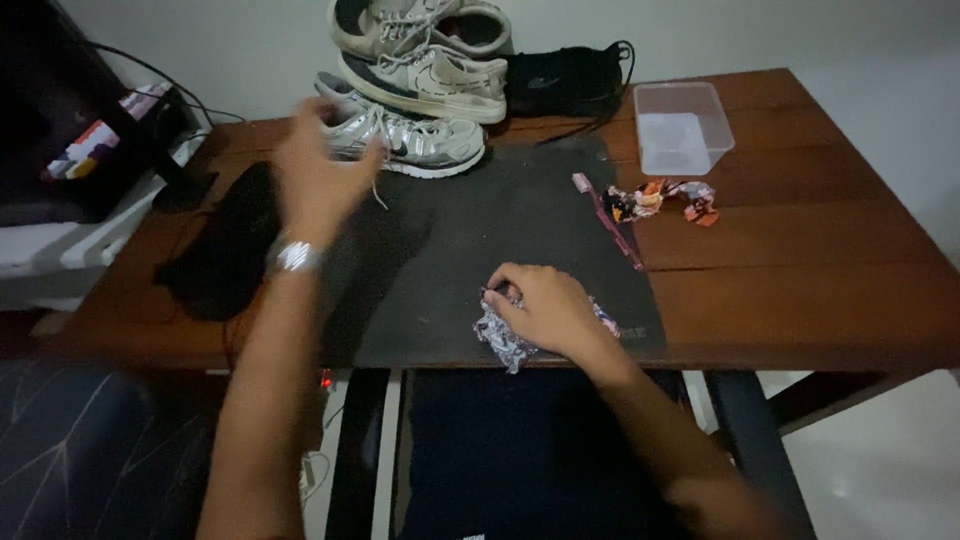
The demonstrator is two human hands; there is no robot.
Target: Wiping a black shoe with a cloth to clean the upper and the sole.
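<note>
While the left hand [318, 170] spreads, the right hand [540, 305] clutches crumpled cloth [505, 340].

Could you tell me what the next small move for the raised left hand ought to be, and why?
Probably a short reach forward to take hold of the nearest grey sneaker. The left hand hangs open just in front of it, fingers spread by its laces, touching nothing clearly. The right hand already rests on a crumpled cloth at the near edge of the dark mat.

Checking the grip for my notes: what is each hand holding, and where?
Right hand presses on a crumpled cloth, covering its top. Left hand holds nothing, open above a sneaker.
</note>
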